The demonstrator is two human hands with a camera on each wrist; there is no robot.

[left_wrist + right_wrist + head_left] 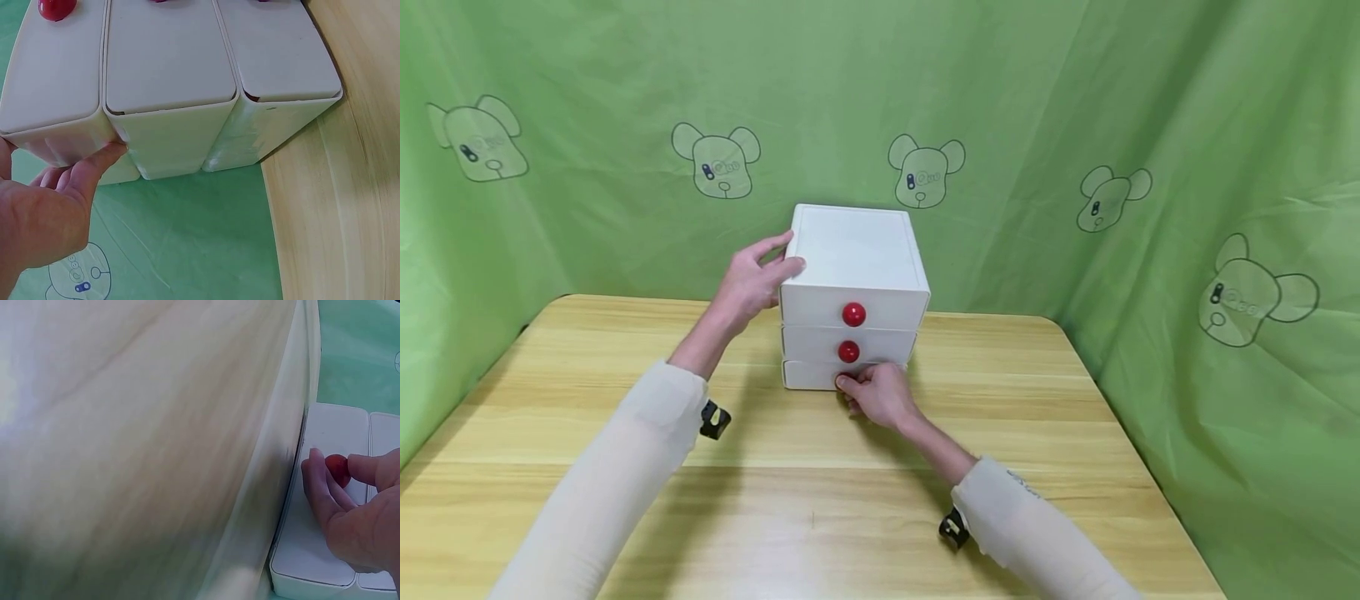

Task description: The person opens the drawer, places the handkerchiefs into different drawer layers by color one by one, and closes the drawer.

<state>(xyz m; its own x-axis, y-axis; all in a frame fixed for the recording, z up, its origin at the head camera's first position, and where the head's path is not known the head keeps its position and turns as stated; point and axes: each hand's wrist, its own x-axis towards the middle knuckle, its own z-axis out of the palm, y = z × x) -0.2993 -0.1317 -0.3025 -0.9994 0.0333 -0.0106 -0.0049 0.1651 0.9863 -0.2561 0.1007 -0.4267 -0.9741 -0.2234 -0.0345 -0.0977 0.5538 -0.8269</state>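
Note:
A white cabinet [857, 250] of three stacked drawers has a round red knob on each drawer. My left hand [751, 283] is spread against its upper left side, thumb over the top edge and the other fingers along the side wall. In the left wrist view a fingertip [115, 150] touches the seam under the top drawer [53, 69]. My right hand [883, 396] pinches the bottom red knob [337, 469] between thumb and fingers. The bottom drawer [808, 375] sits flush with those above. Above it are the middle knob [848, 352] and the top knob [853, 314].
The cabinet stands toward the back of a light wooden table [775, 517]. A green curtain [1015, 100] printed with mouse-like heads hangs behind and along both sides. Black wrist mounts [715, 419] show under both pale sleeves [617, 475].

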